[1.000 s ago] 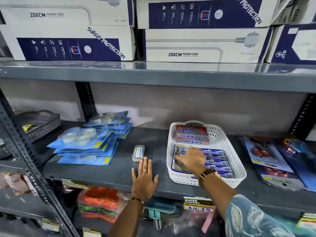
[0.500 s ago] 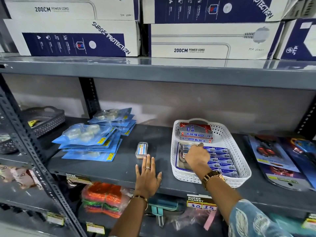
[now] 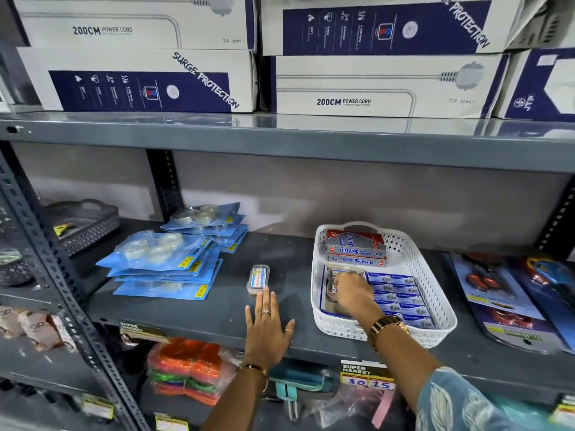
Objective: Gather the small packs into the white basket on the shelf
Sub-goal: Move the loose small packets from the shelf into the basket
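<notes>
- Shelf of grey metal runs across the view, with stacked white-and-navy power cord boxes on the level above.
- White basket, perforated and with a handle at its far end, sits on the shelf right of centre; rows of blue-labelled packs line its floor and red-and-silver boxes are stacked at the back.
- Blue blister cards lie in two piles to the left, well apart from the basket.
- Left hand lies palm down on the shelf, fingers spread and straight, holding nothing; its fingertips are just at the near end of the small pack.
- Right hand reaches down inside the basket at its left side, fingers curled onto a pack there; whether they actually clamp it cannot be told.
- Small pack, clear-cased with a striped label, rests alone on the shelf between the blue cards and the basket, outside it.
</notes>
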A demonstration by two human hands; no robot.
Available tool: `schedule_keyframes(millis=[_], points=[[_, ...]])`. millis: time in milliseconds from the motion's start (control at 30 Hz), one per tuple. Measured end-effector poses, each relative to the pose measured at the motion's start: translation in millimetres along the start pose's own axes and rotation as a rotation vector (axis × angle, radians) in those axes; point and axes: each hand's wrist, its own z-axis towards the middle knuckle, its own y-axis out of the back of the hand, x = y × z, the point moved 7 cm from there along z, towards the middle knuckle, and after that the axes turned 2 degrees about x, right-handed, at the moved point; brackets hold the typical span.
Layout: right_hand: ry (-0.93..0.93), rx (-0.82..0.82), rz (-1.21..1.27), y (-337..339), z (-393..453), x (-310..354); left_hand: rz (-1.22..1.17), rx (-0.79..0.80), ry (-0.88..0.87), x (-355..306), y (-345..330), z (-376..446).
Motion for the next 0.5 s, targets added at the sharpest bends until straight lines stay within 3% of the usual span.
schedule_keyframes(millis=[233,500], points=[[0.141,-0.206,0.091,32,3,26,-0.041,-0.042,0.013,15,5,-1],[0.446,-0.234,0.147,28,13,97,0.02,-0.041,0.058,47,15,0]])
